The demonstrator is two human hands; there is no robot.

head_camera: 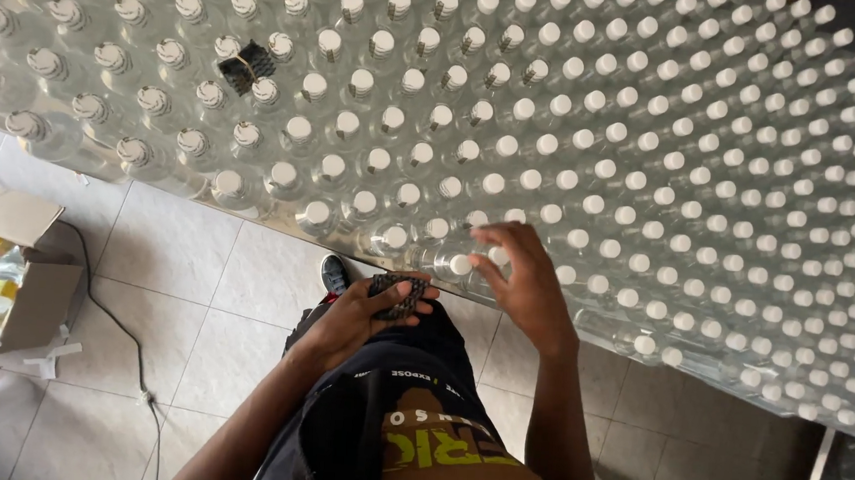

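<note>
Clear bottles: a huge block of clear plastic bottles (573, 160) with white caps stands packed in rows on a table, filling the upper and right part of the view
Right hand: the right hand (525, 282) reaches over the near edge of the block, fingers curled down onto the front row, fingertips closed about the white cap of the front bottle (456, 264)
Front bottle: upright at the table's near edge, touching its neighbours, with the thumb just beside its cap
Left hand: the left hand (362, 316) sits lower, just in front of the table edge, fingers wrapped around a small dark ridged stack (399, 295); what the stack is made of cannot be told
Dark object among bottles: a dark ribbed piece (247, 65) rests on top of the caps at the upper left, well apart from both hands
Floor: pale floor tiles (184, 273) below the table, with a black cable (106, 313) trailing across them
Cardboard box: an open cardboard box (20, 262) at the left edge holds clear wrapped items with yellow parts
Shoe: a dark shoe (335, 274) shows on the tiles under the table edge
</note>
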